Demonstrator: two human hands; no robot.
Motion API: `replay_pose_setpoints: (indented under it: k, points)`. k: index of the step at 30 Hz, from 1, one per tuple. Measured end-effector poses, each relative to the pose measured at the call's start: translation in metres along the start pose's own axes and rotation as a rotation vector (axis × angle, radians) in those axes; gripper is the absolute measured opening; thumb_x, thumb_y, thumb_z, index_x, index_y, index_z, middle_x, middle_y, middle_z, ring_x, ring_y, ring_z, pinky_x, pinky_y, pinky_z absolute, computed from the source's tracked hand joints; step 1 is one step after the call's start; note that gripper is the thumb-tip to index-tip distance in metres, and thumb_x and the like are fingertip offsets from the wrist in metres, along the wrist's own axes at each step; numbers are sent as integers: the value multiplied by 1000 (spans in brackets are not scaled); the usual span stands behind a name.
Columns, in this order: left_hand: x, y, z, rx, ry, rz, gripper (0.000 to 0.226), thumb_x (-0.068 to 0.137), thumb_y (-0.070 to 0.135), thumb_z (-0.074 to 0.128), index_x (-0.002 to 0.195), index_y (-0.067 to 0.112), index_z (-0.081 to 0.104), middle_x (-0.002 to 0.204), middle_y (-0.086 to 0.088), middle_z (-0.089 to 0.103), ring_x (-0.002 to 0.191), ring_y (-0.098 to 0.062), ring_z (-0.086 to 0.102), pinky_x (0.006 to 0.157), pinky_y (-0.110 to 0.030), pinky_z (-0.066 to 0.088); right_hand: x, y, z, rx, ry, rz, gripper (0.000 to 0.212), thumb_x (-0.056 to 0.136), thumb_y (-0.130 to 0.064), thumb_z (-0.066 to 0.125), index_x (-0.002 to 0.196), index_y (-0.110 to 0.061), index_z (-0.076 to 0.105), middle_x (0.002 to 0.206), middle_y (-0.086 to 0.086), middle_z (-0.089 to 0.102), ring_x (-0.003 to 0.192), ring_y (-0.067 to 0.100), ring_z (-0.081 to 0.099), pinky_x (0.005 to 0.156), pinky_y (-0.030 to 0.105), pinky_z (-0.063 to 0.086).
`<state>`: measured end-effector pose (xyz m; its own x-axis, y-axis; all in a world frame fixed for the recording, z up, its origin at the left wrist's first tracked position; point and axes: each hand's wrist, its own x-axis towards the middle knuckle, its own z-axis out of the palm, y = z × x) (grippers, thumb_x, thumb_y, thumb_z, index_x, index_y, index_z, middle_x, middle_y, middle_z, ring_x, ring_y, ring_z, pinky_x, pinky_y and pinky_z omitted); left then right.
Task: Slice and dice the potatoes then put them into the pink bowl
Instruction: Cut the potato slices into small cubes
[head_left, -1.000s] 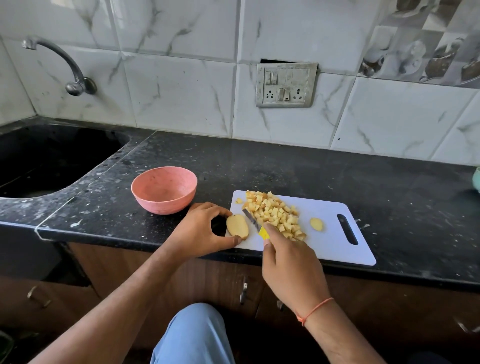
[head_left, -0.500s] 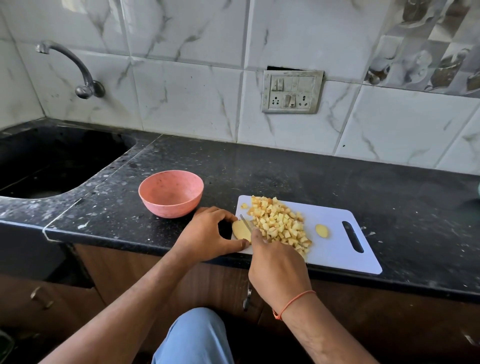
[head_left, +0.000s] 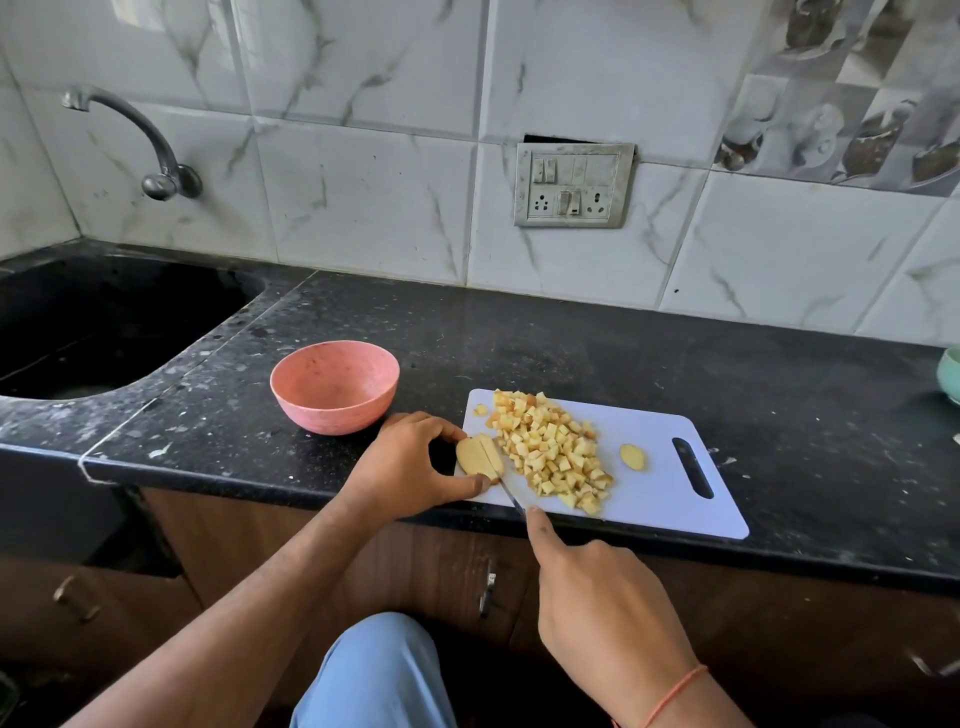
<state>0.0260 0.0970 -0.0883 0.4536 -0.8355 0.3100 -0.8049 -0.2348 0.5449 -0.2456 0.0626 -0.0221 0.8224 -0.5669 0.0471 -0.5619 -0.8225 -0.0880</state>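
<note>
Potato half (head_left: 478, 457) lies cut face down at the near left corner of our white plastic cutting board (head_left: 660, 499), pale yellow and smooth-skinned, with one slit running through it where a slice has parted. Our left hand (head_left: 410, 467) curls over it, thumb and fingertips pinching its ends. Our right hand (head_left: 608, 618) grips the knife (head_left: 511, 496), forefinger laid straight along the top; the handle is hidden in our fist, and only a thin strip of blade shows, its tip at the potato's right edge. Just right of the blade sits a heap of diced potato (head_left: 550, 452), small yellow cubes with some brownish faces, spread from the far left of the board toward the near middle. A single oval slice (head_left: 632, 457) lies apart, near the board's slotted handle. The pink bowl (head_left: 335, 387), round, matte and speckled, stands on the black speckled stone tabletop (head_left: 571, 343) just left of the board. An orange thread (head_left: 670, 693) circles our right wrist. A curved metal tap (head_left: 150, 150) juts from the marbled wall tiles above the dark sink (head_left: 104, 322) at far left.
</note>
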Motion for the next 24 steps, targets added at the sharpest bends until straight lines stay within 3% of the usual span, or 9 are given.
replay_pose_setpoints:
  k: [10,16,24]
  points:
    - [-1,-5,-4,-54,-33,13,85,58,87,79,126,37,70,118,24,66,117,-2,57,100,-32,54,-4,1,-11,123,133,8,56,110,-32,33,164,-33,19,77,-8,62,67,13,58,57,23,41]
    - [-4,-5,-9,-74,-25,7,67,62,80,81,115,39,75,111,24,67,107,0,60,92,-29,56,33,-12,-1,88,175,7,56,108,-24,41,163,-26,28,88,-4,68,76,13,63,60,26,47]
    - [-1,-6,-6,-63,-8,16,67,63,80,82,116,41,74,111,25,68,109,-1,60,94,-29,56,61,-21,13,38,167,-18,59,105,-21,44,162,-21,30,90,0,69,76,15,64,62,30,53]
